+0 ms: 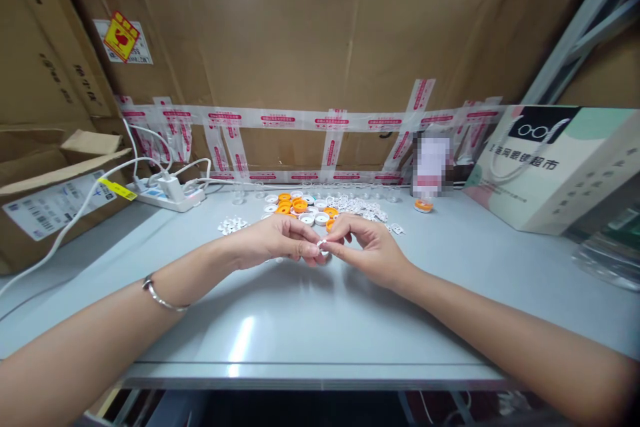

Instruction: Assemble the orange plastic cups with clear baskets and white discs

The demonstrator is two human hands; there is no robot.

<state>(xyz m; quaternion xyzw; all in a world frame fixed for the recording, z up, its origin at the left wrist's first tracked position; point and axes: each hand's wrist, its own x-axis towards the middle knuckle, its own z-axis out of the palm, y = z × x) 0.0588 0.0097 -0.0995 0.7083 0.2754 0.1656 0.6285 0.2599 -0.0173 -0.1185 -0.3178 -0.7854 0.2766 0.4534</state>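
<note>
White piece: just one shows, gripped at your fingertips between your two hands. Your left hand has its thumb and forefinger narrowed onto one side of it; your right hand pinches the other side the same way. Whether your curled left fingers hold anything more, you cannot tell from this view.

Just beyond your fingers lies one cluster of round caps: at least five orange caps and at least four white caps, some overlapped or partly covered by your hands, so no exact count. Two piles of small white parts flank them, too dense to count: one smaller pile left of your fingertips, beyond your left wrist, and one larger pile beyond your right hand. Several faint clear cups line up farther off.

To the right of your fingers and beyond them stands one orange-based container, its upper part blurred, then one paper bag. Well to the left are one power strip and one open carton. One bracelet circles your left wrist. Under everything is one grey table.
</note>
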